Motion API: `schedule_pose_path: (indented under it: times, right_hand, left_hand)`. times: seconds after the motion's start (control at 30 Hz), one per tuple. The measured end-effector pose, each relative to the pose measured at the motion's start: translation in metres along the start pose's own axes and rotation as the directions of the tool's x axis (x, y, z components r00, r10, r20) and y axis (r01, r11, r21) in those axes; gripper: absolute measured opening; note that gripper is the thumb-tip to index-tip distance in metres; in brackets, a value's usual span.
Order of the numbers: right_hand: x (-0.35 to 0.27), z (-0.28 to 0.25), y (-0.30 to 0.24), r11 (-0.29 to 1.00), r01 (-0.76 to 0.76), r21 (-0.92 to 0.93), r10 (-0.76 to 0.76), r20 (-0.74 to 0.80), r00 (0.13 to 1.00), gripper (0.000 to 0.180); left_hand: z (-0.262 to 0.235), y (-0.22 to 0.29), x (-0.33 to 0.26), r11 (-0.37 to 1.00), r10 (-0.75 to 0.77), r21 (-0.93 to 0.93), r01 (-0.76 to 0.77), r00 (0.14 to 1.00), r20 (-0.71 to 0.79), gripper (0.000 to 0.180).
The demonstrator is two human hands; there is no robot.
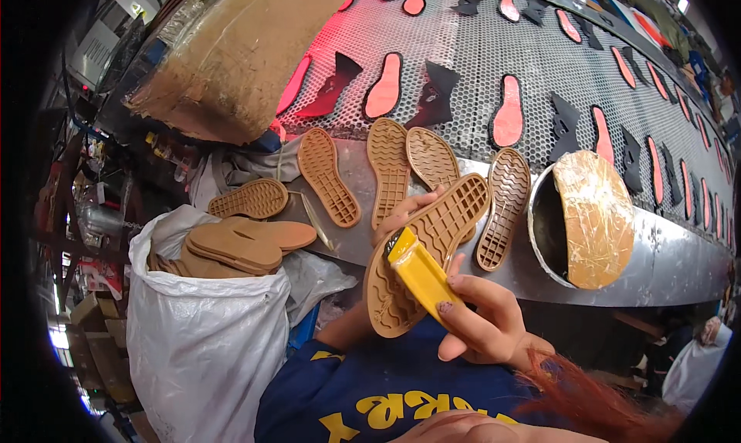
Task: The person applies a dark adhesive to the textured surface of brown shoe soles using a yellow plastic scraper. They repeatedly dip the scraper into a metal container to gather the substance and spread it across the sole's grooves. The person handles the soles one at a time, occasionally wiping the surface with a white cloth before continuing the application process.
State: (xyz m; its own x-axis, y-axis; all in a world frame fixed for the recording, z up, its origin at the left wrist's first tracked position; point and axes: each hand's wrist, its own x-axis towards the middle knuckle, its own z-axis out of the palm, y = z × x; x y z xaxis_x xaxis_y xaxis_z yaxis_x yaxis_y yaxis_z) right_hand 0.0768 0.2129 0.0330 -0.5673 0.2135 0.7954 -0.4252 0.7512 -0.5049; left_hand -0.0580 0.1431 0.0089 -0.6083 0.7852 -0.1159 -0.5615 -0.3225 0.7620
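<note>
- Left hand [404, 211], fingers curled round a tan sole [438, 228].
- Over that sole, the right hand [488, 317] pinches a yellow tool [422, 275].
- Right of the sole, a tub [549, 238].

Across the far side, a grey mesh belt [482, 53] is bearing pink foot-shaped pieces [383, 88] and flat black cut pieces [438, 92] in rows. At the belt's left end, a worn brown box-like cover [239, 57] is sitting. At near left, a white sack [204, 343] is standing, with brown cartons [106, 358] resting left of it.
</note>
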Motion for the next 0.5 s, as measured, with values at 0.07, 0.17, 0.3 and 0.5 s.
schedule_pose_path:
  times: [0.07, 0.17, 0.3, 0.5]
  right_hand:
    - [0.005, -0.003, -0.002, 0.999, 0.003, 0.037, -0.004, 0.023, 1.000, 0.048]
    - [0.010, -0.008, -0.004, 0.995, 0.003, 0.104, -0.013, 0.096, 0.995, 0.049]
    - [0.013, -0.008, -0.008, 0.976, -0.052, 0.211, 0.021, 0.146, 0.989, 0.051]
    - [0.021, -0.005, -0.016, 0.982, -0.063, 0.179, 0.031, 0.175, 0.984, 0.050]
  left_hand:
    - [-0.004, -0.012, -0.001, 0.933, 0.237, 0.252, -0.258, 0.965, 0.113, 0.077]
    - [-0.015, -0.015, -0.002, 0.900, 0.243, 0.295, -0.320, 0.932, 0.270, 0.074]
    - [-0.020, -0.014, -0.005, 0.993, 0.079, -0.110, -0.046, 0.945, 0.318, 0.055]
    - [-0.008, -0.032, -0.006, 0.949, 0.144, -0.314, -0.034, 0.932, 0.333, 0.030]
